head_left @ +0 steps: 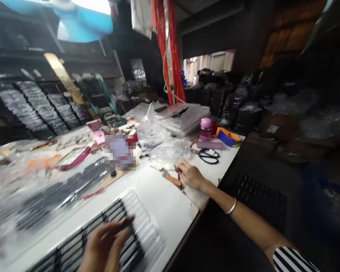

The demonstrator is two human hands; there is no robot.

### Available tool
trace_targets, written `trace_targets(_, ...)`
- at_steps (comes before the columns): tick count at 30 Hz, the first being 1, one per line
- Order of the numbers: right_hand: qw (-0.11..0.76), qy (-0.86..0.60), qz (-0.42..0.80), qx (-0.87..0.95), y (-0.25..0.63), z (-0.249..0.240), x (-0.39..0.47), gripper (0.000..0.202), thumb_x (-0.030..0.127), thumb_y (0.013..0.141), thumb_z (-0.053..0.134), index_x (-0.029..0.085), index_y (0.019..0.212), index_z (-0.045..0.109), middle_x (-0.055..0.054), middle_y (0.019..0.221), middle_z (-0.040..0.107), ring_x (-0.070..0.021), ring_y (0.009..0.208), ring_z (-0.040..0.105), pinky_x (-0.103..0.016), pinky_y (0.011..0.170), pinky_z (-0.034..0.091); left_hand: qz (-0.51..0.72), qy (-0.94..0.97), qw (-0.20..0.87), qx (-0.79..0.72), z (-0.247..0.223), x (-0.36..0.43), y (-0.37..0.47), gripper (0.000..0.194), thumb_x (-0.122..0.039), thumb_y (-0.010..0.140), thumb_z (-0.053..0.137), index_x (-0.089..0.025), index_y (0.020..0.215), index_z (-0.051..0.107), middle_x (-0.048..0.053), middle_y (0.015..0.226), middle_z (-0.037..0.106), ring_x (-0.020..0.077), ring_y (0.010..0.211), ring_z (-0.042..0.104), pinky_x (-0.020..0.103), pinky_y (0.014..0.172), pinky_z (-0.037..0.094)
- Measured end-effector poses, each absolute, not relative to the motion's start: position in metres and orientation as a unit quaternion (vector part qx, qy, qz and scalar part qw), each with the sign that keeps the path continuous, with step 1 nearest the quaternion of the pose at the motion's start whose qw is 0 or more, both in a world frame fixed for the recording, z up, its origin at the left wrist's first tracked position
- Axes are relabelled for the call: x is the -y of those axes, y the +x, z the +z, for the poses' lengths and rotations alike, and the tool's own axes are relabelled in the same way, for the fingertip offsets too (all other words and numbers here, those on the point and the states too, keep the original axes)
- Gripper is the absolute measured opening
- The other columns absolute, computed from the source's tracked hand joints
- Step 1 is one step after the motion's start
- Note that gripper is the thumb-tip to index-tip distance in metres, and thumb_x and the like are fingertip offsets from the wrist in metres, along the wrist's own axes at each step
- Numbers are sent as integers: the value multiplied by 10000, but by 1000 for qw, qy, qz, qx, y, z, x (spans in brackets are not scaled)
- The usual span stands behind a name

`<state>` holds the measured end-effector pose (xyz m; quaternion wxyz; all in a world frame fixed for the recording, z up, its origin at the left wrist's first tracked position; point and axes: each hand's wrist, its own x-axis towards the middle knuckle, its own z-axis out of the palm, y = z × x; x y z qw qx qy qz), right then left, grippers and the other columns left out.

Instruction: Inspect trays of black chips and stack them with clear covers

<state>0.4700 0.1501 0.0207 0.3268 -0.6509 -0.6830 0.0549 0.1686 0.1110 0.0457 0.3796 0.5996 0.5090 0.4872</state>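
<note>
The white table (158,200) stands in a dark room, with blue fan blades (82,24) and a bright white light (95,5) high over its left side, and long red strings (174,53) hanging down by its far edge. Past that edge the wall (206,39) is nearly black, but a window (217,62) shows a bright, pale place outside, and tall stacks of shiny packs (36,105) stand past the far left corner. Past the right edge it is very dim, with brown boxes (283,128) piled up and the floor too dark to see well.
</note>
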Motion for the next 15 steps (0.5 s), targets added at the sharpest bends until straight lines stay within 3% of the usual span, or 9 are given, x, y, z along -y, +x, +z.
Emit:
trace_targets(3,403,-632,102,655,457,31,-124,124,238,928,457,166,1005,522,-51,907,596,-144,769,600,-276,706,496,432,646,456,-434,46,-87,225,341,-306,809,619,-265,1136,530,42,965,667,198,806,667,329,628,573)
trace_targets(6,449,-606,171,634,447,45,-99,189,340,980,349,200,1072,435,-1,795,591,-107,589,561,-241,572,473,385,738,397,-387,26,-84,257,265,-227,872,515,-186,1123,589,95,1014,613,178,838,643,311,664,557)
trace_targets(9,506,-539,262,620,441,59,-77,171,365,959,424,211,1016,469,-7,863,619,-88,571,565,-215,503,451,365,753,374,-400,9,-82,266,257,-175,857,525,-164,1100,610,103,1000,638,184,856,630,327,737,530)
trace_targets(15,470,-470,277,694,430,63,-51,108,249,950,442,216,1025,512,-24,879,631,-109,635,599,-245,577,500,360,758,362,-406,11,-80,266,143,-182,842,553,-185,949,648,67,848,681,178,749,614,317,699,488)
